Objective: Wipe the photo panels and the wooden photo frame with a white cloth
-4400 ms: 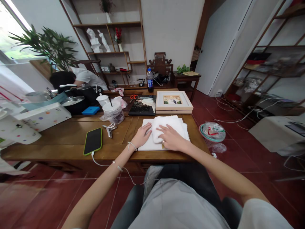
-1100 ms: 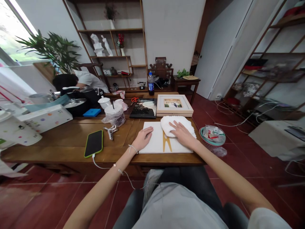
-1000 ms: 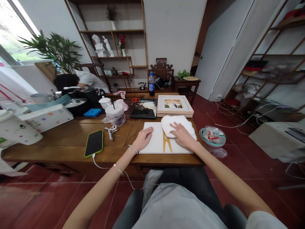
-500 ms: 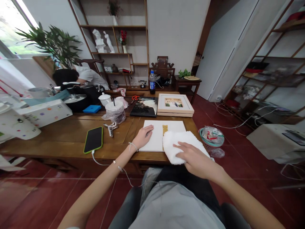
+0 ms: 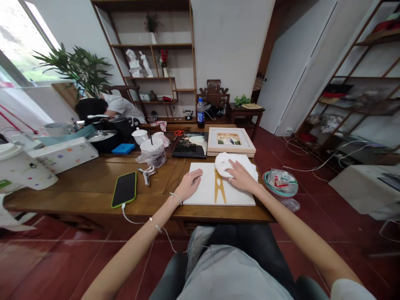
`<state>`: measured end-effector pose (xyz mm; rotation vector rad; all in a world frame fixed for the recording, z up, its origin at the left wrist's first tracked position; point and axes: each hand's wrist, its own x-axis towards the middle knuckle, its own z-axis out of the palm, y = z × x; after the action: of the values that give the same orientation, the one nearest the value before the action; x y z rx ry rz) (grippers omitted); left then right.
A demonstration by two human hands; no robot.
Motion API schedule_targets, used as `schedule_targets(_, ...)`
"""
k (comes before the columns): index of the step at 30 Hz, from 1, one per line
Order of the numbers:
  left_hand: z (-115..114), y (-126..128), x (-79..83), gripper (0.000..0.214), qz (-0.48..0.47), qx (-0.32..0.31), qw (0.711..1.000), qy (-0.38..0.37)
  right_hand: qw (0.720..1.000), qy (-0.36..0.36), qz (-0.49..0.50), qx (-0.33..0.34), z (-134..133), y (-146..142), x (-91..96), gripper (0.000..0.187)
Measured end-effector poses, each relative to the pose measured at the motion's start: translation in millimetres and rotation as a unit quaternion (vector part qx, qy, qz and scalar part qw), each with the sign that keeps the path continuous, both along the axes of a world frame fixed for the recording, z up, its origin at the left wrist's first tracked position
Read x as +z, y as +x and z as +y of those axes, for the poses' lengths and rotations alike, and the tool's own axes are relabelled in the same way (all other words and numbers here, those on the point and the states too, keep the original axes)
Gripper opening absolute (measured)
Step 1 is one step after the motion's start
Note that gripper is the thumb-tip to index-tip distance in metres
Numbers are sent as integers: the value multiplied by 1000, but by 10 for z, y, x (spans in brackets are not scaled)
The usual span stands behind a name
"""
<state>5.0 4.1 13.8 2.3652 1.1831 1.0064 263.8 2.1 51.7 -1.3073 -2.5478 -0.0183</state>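
A white board (image 5: 203, 189) with a gold stand piece (image 5: 219, 187) on it lies at the near edge of the wooden table (image 5: 84, 185). My left hand (image 5: 188, 183) rests flat on the board's left side, fingers stretched out. My right hand (image 5: 240, 176) presses a white cloth (image 5: 225, 162) onto the board's far right part, fingers lying over the cloth. Just beyond the board lies a cream picture frame (image 5: 230, 140), with a dark photo print (image 5: 190, 144) to its left.
A phone (image 5: 125, 188) in a green case lies left of the board, cable hanging off the edge. A metal clip (image 5: 146, 173), a bagged drink cup (image 5: 152, 149), pots and a white box stand further left. A person bends over behind them. A basket (image 5: 280, 181) sits on the floor at right.
Half a second ago my right hand had the cloth at the board's near right corner; now it is back at the far right part. The left hand has stayed put.
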Motion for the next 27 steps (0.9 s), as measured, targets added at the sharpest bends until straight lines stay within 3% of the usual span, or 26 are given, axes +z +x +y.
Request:
schedule_targets(8, 11, -21, -22, 39, 8, -8, 1000, -6, 1000, -7, -7, 11, -130, 5, 10, 41)
schedule_targets(13, 35, -19, -52, 41, 16, -1, 1000, -17, 999, -23, -16, 22, -689, -23, 91, 43)
schedule_targets(16, 40, -14, -57, 40, 27, 1, 999, -18, 997, -67, -16, 37, -1101, -19, 196, 43)
schedule_targets(19, 38, -10, -54, 40, 28, 0, 999, -15, 993, -107, -13, 54, -1315, 35, 273, 42)
schedule_targets(22, 35, -6, -47, 38, 20, 1, 1000, -15, 992, -115, 11, 41, -1232, 97, 248, 40)
schedule_targets(27, 33, -5, -34, 37, 17, 5, 1000, -19, 996, -71, 54, 0, -666, 60, 80, 41)
